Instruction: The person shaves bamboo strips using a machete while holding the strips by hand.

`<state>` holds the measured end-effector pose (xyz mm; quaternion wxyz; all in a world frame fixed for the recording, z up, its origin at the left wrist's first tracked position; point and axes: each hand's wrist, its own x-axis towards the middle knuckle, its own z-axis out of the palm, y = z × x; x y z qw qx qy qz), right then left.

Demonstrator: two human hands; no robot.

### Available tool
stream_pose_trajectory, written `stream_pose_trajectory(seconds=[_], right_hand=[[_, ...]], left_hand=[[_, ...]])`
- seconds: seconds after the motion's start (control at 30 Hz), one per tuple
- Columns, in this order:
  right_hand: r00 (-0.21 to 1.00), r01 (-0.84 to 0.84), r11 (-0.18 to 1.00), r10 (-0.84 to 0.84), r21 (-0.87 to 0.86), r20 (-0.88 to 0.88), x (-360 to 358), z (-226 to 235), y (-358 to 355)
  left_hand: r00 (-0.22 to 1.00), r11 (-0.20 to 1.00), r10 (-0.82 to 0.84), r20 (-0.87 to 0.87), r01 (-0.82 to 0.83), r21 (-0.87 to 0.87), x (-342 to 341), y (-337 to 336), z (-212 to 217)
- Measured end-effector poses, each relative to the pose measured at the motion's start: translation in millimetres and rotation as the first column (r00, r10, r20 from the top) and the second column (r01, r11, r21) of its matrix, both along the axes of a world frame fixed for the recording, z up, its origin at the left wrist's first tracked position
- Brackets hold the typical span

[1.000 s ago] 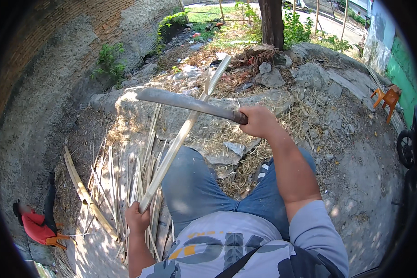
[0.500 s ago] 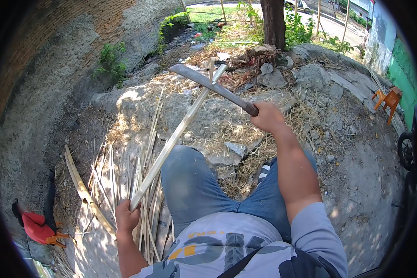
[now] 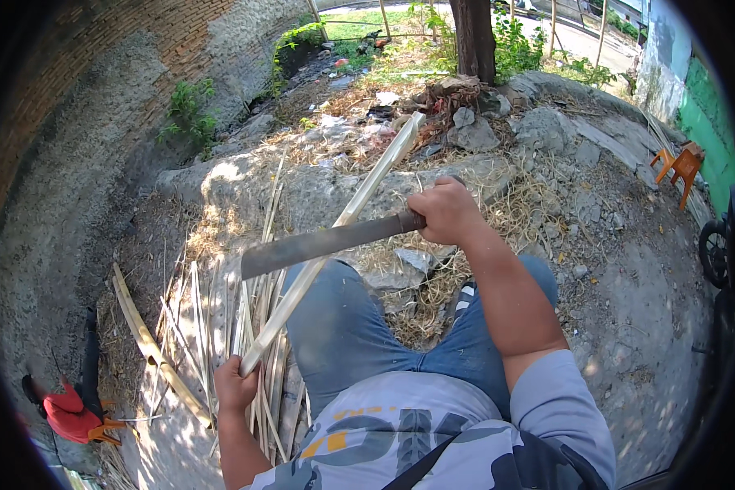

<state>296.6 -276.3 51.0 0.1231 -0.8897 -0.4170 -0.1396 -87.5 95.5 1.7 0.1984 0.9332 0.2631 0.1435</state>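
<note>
My left hand (image 3: 237, 385) is closed round the near end of a pale split bamboo strip (image 3: 384, 169), which slants up and away to the right over my left thigh. My right hand (image 3: 445, 211) grips the handle of a machete (image 3: 327, 245). Its broad dark blade crosses over the strip near the middle, its tip pointing left. Whether the edge touches the bamboo I cannot tell. Beside my left leg lie many thin bamboo strips (image 3: 198, 306). A longer, thicker split bamboo piece (image 3: 171, 377) rests on the ground left of them.
A person in a red top (image 3: 69, 412) sits on an orange chair at the far left. Rocks (image 3: 475, 135), dry shavings (image 3: 539, 212) and a tree trunk (image 3: 475, 41) stand ahead. To the right are an orange plastic stool (image 3: 684, 167) and a dark wheel (image 3: 713, 253).
The machete has come down along the bamboo strip toward me, from near its far end to about its middle, and its tip now points lower left. The strip has shifted slightly right.
</note>
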Motion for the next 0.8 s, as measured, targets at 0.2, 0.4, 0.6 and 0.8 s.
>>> stream_pose_trajectory(seconds=[0.2, 0.4, 0.6, 0.8], right_hand=[[0.855, 0.455, 0.867, -0.361, 0.205, -0.373, 20.4, 0.9, -25.9], [0.837, 0.315, 0.924, -0.164, 0.214, -0.522, 18.9, -11.8, -24.5], [0.991, -0.008, 1.0, 0.012, 0.028, -0.134, -6.0, -12.7, 13.3], [0.994, 0.1, 0.995, -0.098, 0.029, -0.05, 28.5, -20.5, -22.5]], left_hand=[[0.998, 1.0, -0.002, -0.061, 0.004, 0.027, -17.4, -2.4, 12.0], [1.0, 0.999, 0.002, -0.001, -0.002, -0.04, -9.6, -3.8, -16.1], [1.0, 0.999, -0.025, 0.01, 0.024, 0.022, 18.1, -19.1, -15.7], [0.996, 1.0, 0.006, 0.089, -0.004, -0.028, -20.0, 24.7, -11.4]])
